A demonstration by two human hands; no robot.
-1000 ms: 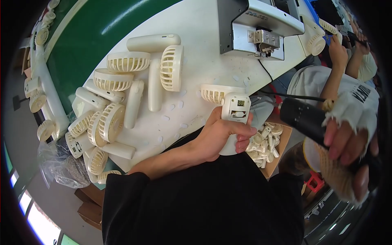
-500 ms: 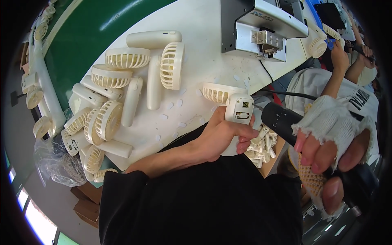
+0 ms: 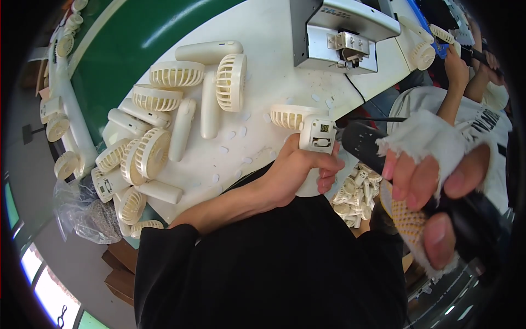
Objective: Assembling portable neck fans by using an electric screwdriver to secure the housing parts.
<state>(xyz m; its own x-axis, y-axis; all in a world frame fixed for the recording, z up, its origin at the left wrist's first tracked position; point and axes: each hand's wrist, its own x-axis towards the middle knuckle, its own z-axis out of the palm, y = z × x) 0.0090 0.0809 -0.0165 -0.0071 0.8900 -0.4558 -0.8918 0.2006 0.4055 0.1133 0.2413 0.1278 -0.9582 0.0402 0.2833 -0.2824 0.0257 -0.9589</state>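
Note:
My bare left hand [image 3: 287, 172] is closed round the handle of a cream handheld fan [image 3: 318, 141]. The end of that handle faces up, showing a small lit display and a slot; its caged head points left over the white table. In my right hand [image 3: 430, 164], which wears a fingerless white knit glove, is a black electric screwdriver [image 3: 362, 147]. The screwdriver lies sideways with its nose pointing left, close to the right side of the fan's handle. Whether its bit touches the fan I cannot tell; the nose is smeared.
Several cream fans [image 3: 153, 151] lie piled on the white table [image 3: 263, 66] at left, beside a green surface [image 3: 126, 49]. A grey metal machine [image 3: 342, 41] stands at the back. Small cream parts fill a box [image 3: 359, 194] below my hands. A co-worker's arm [image 3: 455, 82] shows at right.
The screwdriver has come closer to the fan's handle, and less of its bit shows. My left hand keeps its hold on the fan. The whole view has shifted slightly.

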